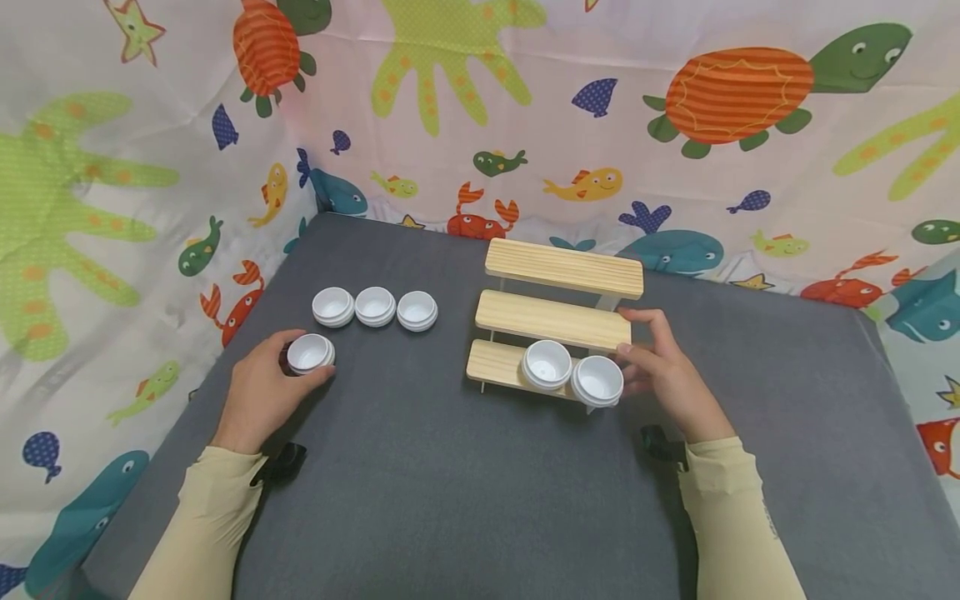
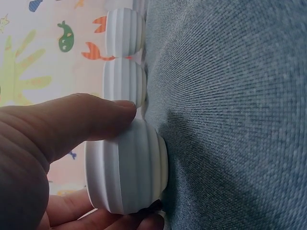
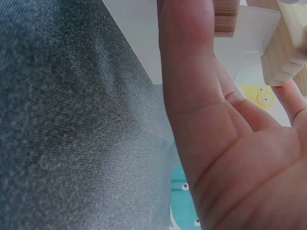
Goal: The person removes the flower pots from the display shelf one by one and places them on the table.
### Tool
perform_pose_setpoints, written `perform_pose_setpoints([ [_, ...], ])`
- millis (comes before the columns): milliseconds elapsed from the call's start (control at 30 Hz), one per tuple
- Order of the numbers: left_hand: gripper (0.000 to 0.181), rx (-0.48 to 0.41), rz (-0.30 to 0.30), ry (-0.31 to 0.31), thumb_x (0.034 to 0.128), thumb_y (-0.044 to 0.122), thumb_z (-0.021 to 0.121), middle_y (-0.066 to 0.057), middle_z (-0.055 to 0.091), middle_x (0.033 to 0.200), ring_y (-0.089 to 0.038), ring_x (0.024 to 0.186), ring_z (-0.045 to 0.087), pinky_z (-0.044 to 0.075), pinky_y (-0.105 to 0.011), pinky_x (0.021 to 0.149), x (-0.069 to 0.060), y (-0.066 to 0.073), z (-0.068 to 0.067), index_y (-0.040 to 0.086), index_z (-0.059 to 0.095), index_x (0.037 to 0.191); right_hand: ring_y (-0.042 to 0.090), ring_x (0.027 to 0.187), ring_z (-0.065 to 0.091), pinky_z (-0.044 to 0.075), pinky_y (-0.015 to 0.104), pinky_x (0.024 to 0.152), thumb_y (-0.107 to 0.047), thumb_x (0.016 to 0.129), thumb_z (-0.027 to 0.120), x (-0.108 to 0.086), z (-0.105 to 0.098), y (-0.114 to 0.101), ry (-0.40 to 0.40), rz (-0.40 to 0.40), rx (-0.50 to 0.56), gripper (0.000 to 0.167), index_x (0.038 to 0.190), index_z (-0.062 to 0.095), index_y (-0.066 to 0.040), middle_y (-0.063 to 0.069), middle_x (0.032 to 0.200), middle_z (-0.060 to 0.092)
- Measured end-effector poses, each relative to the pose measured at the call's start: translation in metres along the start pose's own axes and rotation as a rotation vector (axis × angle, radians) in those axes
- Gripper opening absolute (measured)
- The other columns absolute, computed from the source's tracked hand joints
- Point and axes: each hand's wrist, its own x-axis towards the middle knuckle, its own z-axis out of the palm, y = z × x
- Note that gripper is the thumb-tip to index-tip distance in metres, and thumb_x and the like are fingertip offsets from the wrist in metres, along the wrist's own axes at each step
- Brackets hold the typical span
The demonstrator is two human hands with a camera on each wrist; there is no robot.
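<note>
At the left of the table, my left hand (image 1: 264, 390) holds a small white ribbed bowl (image 1: 311, 353) between thumb and fingers. The left wrist view shows this bowl (image 2: 127, 167) upright, its base at or just above the grey cloth; I cannot tell which. My right hand (image 1: 667, 371) touches the right end of a three-tier wooden stand (image 1: 551, 318). In the right wrist view, a straight finger (image 3: 187, 91) lies against the stand's side. On the lowest tier, two white bowls, one left (image 1: 547, 364) and one right (image 1: 597, 380), sit side by side.
Three similar white bowls, left (image 1: 333, 307), middle (image 1: 375, 306) and right (image 1: 417, 310), form a row beyond my left hand. A grey cloth (image 1: 450, 483) covers the table. Sea-animal fabric (image 1: 555, 50) hangs along the back and sides.
</note>
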Motion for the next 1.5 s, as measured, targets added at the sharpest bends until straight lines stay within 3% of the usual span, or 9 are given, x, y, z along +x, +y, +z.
perform_pose_setpoints([
  [367, 0.084, 0.004, 0.007, -0.014, 0.0918, 0.038, 0.086, -0.029, 0.06, 0.148, -0.045, 0.131, 0.06, 0.051, -0.067, 0.105, -0.003, 0.005, -0.002, 0.0, 0.049, 0.157, 0.023, 0.085, 0.079, 0.064, 0.044, 0.077, -0.032, 0.113, 0.046, 0.001, -0.001, 0.001, 0.002, -0.001, -0.009, 0.053, 0.161, 0.025, -0.022, 0.031, 0.125, 0.069],
  [533, 0.09, 0.005, 0.051, 0.066, 0.0908, 0.038, 0.087, -0.03, 0.053, 0.153, -0.048, 0.139, 0.052, 0.044, -0.07, 0.112, -0.006, 0.02, -0.004, 0.001, 0.044, 0.161, 0.023, 0.085, 0.079, 0.064, 0.044, 0.078, -0.03, 0.113, 0.045, 0.001, -0.001, 0.0, 0.0, 0.004, 0.004, 0.053, 0.161, 0.025, -0.022, 0.028, 0.124, 0.07],
  [733, 0.086, 0.005, 0.159, 0.088, 0.0905, 0.034, 0.087, -0.026, 0.054, 0.154, -0.046, 0.142, 0.053, 0.044, -0.071, 0.115, -0.011, 0.057, -0.002, 0.003, 0.047, 0.16, 0.02, 0.086, 0.078, 0.064, 0.042, 0.077, -0.03, 0.113, 0.043, 0.002, -0.001, 0.0, 0.003, 0.015, -0.01, 0.055, 0.164, 0.022, -0.024, 0.03, 0.128, 0.07],
  [900, 0.08, -0.023, 0.315, 0.066, 0.0881, 0.032, 0.09, -0.019, 0.059, 0.152, -0.038, 0.141, 0.056, 0.046, -0.063, 0.118, -0.014, 0.09, 0.014, 0.005, 0.054, 0.155, 0.02, 0.085, 0.078, 0.064, 0.041, 0.076, -0.029, 0.113, 0.043, 0.003, -0.001, 0.002, 0.002, 0.01, -0.01, 0.055, 0.164, 0.022, -0.024, 0.032, 0.128, 0.069],
  [1233, 0.077, -0.105, 0.474, -0.104, 0.0873, 0.037, 0.091, -0.006, 0.069, 0.141, -0.023, 0.132, 0.066, 0.055, -0.046, 0.114, -0.023, 0.156, 0.052, 0.014, 0.057, 0.153, 0.023, 0.085, 0.079, 0.064, 0.04, 0.077, -0.032, 0.113, 0.046, 0.0, 0.0, 0.0, 0.0, -0.005, -0.001, 0.053, 0.161, 0.026, -0.023, 0.034, 0.131, 0.068],
  [1500, 0.073, -0.153, 0.584, -0.159, 0.0868, 0.037, 0.091, -0.006, 0.07, 0.137, -0.02, 0.123, 0.067, 0.058, -0.041, 0.108, -0.03, 0.192, 0.079, 0.011, 0.061, 0.147, 0.025, 0.085, 0.079, 0.064, 0.039, 0.077, -0.034, 0.113, 0.046, -0.001, 0.0, 0.0, 0.002, 0.003, -0.002, 0.052, 0.16, 0.027, -0.023, 0.034, 0.129, 0.068],
])
